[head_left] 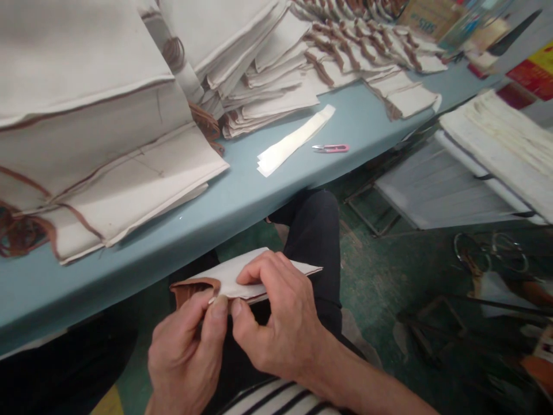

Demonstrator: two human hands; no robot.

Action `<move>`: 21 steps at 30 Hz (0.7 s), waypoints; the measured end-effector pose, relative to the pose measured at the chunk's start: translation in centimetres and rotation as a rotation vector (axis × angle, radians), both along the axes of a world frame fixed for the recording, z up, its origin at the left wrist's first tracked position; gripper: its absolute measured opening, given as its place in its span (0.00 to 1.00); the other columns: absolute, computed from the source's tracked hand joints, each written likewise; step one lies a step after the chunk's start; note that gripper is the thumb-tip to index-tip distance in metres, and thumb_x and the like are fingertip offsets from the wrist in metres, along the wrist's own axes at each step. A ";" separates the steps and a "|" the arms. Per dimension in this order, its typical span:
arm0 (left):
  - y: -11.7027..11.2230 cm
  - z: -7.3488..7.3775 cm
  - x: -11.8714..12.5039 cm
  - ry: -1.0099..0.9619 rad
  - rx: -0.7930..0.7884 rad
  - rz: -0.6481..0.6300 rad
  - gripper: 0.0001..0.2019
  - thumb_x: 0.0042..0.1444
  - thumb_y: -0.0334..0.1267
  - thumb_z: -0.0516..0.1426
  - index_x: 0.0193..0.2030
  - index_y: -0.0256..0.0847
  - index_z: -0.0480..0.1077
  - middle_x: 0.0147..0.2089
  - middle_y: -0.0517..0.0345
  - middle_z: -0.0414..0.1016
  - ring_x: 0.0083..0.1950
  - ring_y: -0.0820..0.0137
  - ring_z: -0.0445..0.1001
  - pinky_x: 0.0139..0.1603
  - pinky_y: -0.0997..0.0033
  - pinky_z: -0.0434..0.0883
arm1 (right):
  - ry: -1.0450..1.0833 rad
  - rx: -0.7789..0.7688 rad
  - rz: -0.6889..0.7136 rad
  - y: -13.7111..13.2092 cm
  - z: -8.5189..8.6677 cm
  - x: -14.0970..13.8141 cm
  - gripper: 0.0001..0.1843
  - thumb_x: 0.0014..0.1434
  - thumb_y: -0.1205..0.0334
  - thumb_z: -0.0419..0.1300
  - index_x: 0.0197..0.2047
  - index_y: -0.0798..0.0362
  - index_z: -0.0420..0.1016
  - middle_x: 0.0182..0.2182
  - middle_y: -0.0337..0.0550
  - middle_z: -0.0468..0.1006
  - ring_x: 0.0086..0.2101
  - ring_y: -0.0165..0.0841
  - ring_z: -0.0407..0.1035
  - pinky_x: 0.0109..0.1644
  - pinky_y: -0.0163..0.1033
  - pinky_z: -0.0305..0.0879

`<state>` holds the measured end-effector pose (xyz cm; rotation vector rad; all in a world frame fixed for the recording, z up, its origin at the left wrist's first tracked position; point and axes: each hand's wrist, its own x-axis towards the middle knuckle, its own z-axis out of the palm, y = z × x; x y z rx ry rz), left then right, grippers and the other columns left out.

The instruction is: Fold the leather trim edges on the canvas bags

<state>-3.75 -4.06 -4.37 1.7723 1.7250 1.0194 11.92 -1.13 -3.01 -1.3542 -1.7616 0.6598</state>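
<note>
A small off-white fabric piece with a brown folded edge (259, 262), like a pouch, is held above my lap. My left hand (190, 340) pinches its near edge beside the brown band, thumb and forefinger pressed together. Close by, my right hand (280, 311) grips the same edge, its thumb below and its fingers curled over the white face. Both thumbs nearly meet at the seam. Whether a thread or another small thing lies between the fingertips, I cannot make out.
A blue-covered table (242, 196) runs across. On it lie pink thread snips (332, 148), pale strips (296, 141), large stacked fabric pieces (142, 190) and rows of brown-edged pieces (354, 46). To the right, a rack (488, 178) carries more white fabric.
</note>
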 end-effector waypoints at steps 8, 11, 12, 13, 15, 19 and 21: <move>-0.6 -1.2 0.3 -0.100 -0.125 0.177 0.15 0.69 0.44 0.58 0.36 0.44 0.85 0.28 0.65 0.83 0.25 0.72 0.78 0.28 0.77 0.70 | 0.165 -0.147 0.103 -0.2 -1.1 0.8 0.11 0.57 0.73 0.53 0.39 0.54 0.73 0.36 0.46 0.76 0.40 0.38 0.73 0.46 0.44 0.68; 0.0 -1.1 0.6 -0.242 -0.212 0.136 0.19 0.69 0.48 0.59 0.30 0.42 0.83 0.23 0.64 0.76 0.23 0.72 0.72 0.23 0.78 0.67 | 0.266 -0.232 0.177 -0.3 -1.3 1.9 0.16 0.60 0.75 0.49 0.43 0.55 0.75 0.39 0.46 0.78 0.42 0.36 0.74 0.48 0.41 0.69; 0.3 -1.0 0.7 -0.284 -0.234 0.123 0.20 0.69 0.49 0.58 0.30 0.41 0.83 0.23 0.64 0.74 0.23 0.72 0.71 0.23 0.78 0.68 | 0.294 -0.256 0.199 -0.3 -1.3 2.2 0.18 0.61 0.75 0.47 0.45 0.55 0.76 0.41 0.46 0.78 0.43 0.35 0.74 0.49 0.41 0.69; 0.5 -0.9 0.7 -0.314 -0.255 0.108 0.21 0.69 0.50 0.58 0.30 0.41 0.83 0.23 0.64 0.74 0.24 0.72 0.71 0.24 0.78 0.68 | 0.316 -0.280 0.214 -0.2 -1.2 2.5 0.19 0.63 0.75 0.46 0.46 0.55 0.76 0.42 0.46 0.79 0.44 0.34 0.75 0.50 0.40 0.69; 0.8 -0.7 0.7 -0.338 -0.282 0.073 0.22 0.70 0.52 0.59 0.32 0.41 0.83 0.24 0.62 0.75 0.24 0.71 0.72 0.24 0.78 0.70 | 0.326 -0.314 0.199 0.0 -0.9 2.7 0.16 0.64 0.72 0.49 0.46 0.54 0.76 0.42 0.44 0.79 0.43 0.33 0.75 0.49 0.39 0.69; 1.3 -0.4 0.2 -0.274 -0.277 0.008 0.22 0.68 0.58 0.59 0.35 0.43 0.85 0.34 0.56 0.85 0.32 0.65 0.81 0.31 0.75 0.78 | 0.242 -0.320 0.045 0.9 -0.2 2.0 0.06 0.61 0.61 0.64 0.35 0.51 0.72 0.31 0.36 0.75 0.33 0.32 0.71 0.41 0.38 0.67; 1.6 -0.6 -0.3 -0.252 -0.282 -0.018 0.21 0.66 0.59 0.61 0.36 0.45 0.85 0.37 0.55 0.87 0.38 0.61 0.85 0.35 0.74 0.81 | 0.225 -0.318 -0.004 1.3 -0.1 1.6 0.12 0.60 0.58 0.69 0.32 0.50 0.70 0.28 0.33 0.73 0.31 0.31 0.70 0.38 0.37 0.66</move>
